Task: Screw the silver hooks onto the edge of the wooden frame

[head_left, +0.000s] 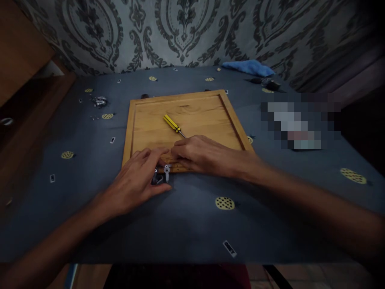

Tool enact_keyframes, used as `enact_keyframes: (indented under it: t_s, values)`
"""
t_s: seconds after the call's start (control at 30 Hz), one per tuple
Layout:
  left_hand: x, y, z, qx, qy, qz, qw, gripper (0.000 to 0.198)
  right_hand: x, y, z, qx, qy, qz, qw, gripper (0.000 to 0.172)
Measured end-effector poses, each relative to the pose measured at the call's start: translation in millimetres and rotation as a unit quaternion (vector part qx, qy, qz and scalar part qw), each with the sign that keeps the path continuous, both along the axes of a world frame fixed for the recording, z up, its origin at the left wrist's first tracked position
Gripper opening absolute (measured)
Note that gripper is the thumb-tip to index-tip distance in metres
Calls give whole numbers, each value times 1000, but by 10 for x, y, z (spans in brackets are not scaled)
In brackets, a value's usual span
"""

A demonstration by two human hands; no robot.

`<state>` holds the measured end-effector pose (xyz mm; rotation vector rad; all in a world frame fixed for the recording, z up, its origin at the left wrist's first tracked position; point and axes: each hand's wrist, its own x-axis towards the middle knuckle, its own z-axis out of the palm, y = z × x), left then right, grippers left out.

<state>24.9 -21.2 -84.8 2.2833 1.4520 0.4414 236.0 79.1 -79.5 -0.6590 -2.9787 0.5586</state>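
- Left hand [135, 172]: thumb and forefinger parted, curved around metal hinge [166, 171]; cannot tell how firmly gripped.
- Right hand [195, 152]: fingers curled in, fingertips close together near metal hinge; cannot tell what, if anything, pinched there.
- Metal hinge at near edge of wooden panel [156, 116]; small dark holes along same edge, just to its right.
- Yellow-and-black screwdriver [172, 123] lying across wooden panel, handle pointing away, shaft end hidden behind right hand.
- Far left on tabletop [90, 216]: cluster of metal parts [100, 101], tiny pieces [94, 118] just nearer.
- Far right: blue cloth [249, 67], dark objects [267, 83] near it.
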Motion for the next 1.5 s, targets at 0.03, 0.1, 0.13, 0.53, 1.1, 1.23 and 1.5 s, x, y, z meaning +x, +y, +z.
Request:
enact_keyframes:
  t_s: [0.03, 0.1, 0.13, 0.53, 1.1, 1.23, 1.5]
  values:
    - [0, -1, 0, 1, 0, -4, 1000, 69, 20, -12, -13, 0, 18, -10, 1000, 11]
    - [1, -1, -1, 1, -2, -6, 1000, 70, 66, -51, -59, -8, 77, -30, 997, 13]
    - [3, 0, -2, -1, -3, -4, 1000, 70, 89, -82, -88, -13, 120, -39, 992, 15]
    - [5, 3, -40, 25, -11, -7, 1000, 72, 36, -486, -343, -134, 327, -128, 927, 10]
    - [47, -21, -28, 25, -14, -4, 1000, 74, -4, -520, -417, -85, 353, -108, 926, 9]
    - [56, -26, -21, 31, -17, -2, 999, 75, -40, -534, -428, -68, 352, -97, 929, 10]
    - [47, -27, -52, 13, -26, 10, 1000, 67, -46, -557, -418, 8, 307, -78, 948, 15]
